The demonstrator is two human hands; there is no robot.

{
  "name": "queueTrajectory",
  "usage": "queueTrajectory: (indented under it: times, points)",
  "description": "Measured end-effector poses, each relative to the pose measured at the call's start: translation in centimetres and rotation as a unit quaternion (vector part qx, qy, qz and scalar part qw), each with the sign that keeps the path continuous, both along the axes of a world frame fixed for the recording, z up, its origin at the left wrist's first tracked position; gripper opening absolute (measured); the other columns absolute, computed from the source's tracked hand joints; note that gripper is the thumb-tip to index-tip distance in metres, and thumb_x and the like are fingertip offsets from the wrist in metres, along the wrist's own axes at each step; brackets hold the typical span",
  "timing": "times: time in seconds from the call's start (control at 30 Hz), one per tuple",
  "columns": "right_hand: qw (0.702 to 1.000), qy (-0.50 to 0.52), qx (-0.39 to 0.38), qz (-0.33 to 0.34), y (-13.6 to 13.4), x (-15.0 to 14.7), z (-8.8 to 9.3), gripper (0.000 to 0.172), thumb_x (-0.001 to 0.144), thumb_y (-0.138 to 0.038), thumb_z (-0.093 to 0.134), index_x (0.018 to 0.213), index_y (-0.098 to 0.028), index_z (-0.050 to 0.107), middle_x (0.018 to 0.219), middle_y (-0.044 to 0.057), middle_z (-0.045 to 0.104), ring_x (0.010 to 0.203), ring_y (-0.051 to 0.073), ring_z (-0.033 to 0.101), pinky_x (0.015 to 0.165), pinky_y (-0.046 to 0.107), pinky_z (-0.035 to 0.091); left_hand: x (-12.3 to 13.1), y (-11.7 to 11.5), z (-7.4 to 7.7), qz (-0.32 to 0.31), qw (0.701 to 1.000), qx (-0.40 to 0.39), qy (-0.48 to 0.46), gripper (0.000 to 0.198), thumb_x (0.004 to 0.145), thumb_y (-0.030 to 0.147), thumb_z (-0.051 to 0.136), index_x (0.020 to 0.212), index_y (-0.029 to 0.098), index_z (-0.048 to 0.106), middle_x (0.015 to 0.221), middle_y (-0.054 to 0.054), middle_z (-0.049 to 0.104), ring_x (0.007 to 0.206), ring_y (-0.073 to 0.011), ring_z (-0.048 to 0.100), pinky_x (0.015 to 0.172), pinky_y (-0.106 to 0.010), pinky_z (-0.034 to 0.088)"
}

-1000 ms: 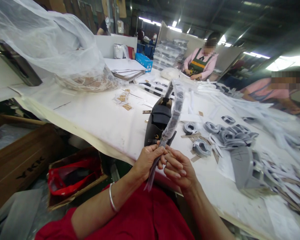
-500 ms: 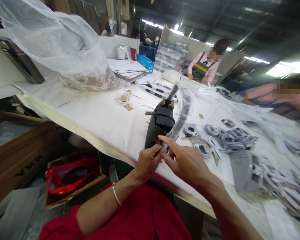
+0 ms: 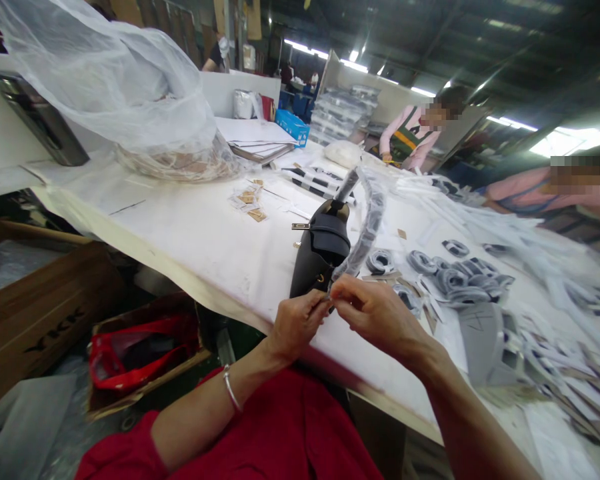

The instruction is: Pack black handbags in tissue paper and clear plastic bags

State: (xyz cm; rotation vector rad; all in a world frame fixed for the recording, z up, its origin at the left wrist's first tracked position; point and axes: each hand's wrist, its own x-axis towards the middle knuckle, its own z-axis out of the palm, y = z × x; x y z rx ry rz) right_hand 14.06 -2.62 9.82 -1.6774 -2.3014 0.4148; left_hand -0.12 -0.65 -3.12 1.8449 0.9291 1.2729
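Note:
A black handbag (image 3: 307,263) stands on the table in front of me, its side facing me and a metal clasp sticking out to the left. Its arched handle (image 3: 373,213) is wrapped in clear plastic film and rises above the bag. My left hand (image 3: 297,323) pinches the near lower end of this handle, beside the bag's edge. Right beside it, fingertips almost touching, my right hand (image 3: 373,310) is closed in a pinch on the same wrapped end. The fingers hide exactly what lies between them. A small gold ring (image 3: 321,278) shows on the bag above my left hand.
Rolled grey straps (image 3: 453,277) and a grey panel (image 3: 485,343) lie to the right. Small tagged packets (image 3: 250,200) lie behind left. Further back are a plastic-covered bundle (image 3: 175,157), a flask (image 3: 45,120) and a blue box (image 3: 293,127). Co-workers (image 3: 410,137) sit across.
My right hand's fingers, stretched over the handle's end before, are now curled into a pinch slightly lower. The gold ring on the bag is now uncovered. My left hand stays nearly in place.

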Motion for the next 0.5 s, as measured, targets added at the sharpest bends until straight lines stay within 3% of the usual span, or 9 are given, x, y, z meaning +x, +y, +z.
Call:
queueTrajectory:
  times: [0.17, 0.23, 0.3, 0.4, 0.5]
  points:
    - [0.998, 0.063, -0.031, -0.006, -1.0, 3.0, -0.8, 0.013, 0.083, -0.015, 0.052, 0.082, -0.022, 0.064, 0.071, -0.002, 0.066, 0.062, 0.013, 0.059, 0.058, 0.024, 0.039, 0.0, -0.2, 0.7, -0.038, 0.990, -0.123, -0.052, 0.025, 0.098, 0.034, 0.050, 0.081, 0.019, 0.062, 0.069, 0.003, 0.065, 0.055, -0.0086, 0.062, 0.054, -0.016, 0.047]
    - [0.991, 0.109, -0.064, -0.047, -1.4, 3.9, -1.1, 0.010, 0.086, -0.023, 0.056, 0.090, -0.022, 0.065, 0.074, -0.001, 0.068, 0.061, 0.014, 0.062, 0.057, 0.024, 0.043, 0.0, -0.2, 0.7, -0.023, 0.993, -0.112, -0.032, 0.025, 0.098, 0.033, 0.050, 0.081, 0.019, 0.061, 0.070, 0.003, 0.066, 0.056, -0.0084, 0.063, 0.057, -0.017, 0.047]
    - [0.980, 0.153, -0.100, -0.083, -1.6, 4.1, -1.5, 0.019, 0.087, -0.035, 0.061, 0.098, -0.021, 0.066, 0.078, 0.001, 0.071, 0.062, 0.015, 0.065, 0.057, 0.026, 0.047, -0.2, -0.2, 0.5, -0.007, 0.997, -0.081, -0.001, 0.023, 0.098, 0.031, 0.050, 0.082, 0.019, 0.061, 0.071, 0.003, 0.066, 0.059, -0.0085, 0.063, 0.060, -0.017, 0.047]
    - [0.959, 0.213, -0.144, -0.120, -1.3, 3.2, -2.4, 0.034, 0.084, -0.047, 0.064, 0.105, -0.020, 0.066, 0.080, 0.003, 0.072, 0.063, 0.018, 0.069, 0.058, 0.027, 0.052, -0.3, -0.2, 0.1, 0.000, 0.998, -0.050, 0.033, 0.022, 0.099, 0.032, 0.048, 0.085, 0.020, 0.061, 0.072, 0.002, 0.066, 0.063, -0.0096, 0.065, 0.061, -0.018, 0.045]
    - [0.936, 0.267, -0.168, -0.154, -0.8, 1.7, -3.6, 0.037, 0.084, -0.052, 0.064, 0.100, -0.018, 0.066, 0.078, 0.004, 0.072, 0.061, 0.018, 0.069, 0.053, 0.027, 0.053, -0.4, -0.1, -0.1, -0.001, 0.998, -0.050, 0.038, 0.023, 0.099, 0.034, 0.048, 0.087, 0.020, 0.061, 0.073, 0.002, 0.067, 0.064, -0.0101, 0.065, 0.060, -0.018, 0.045]
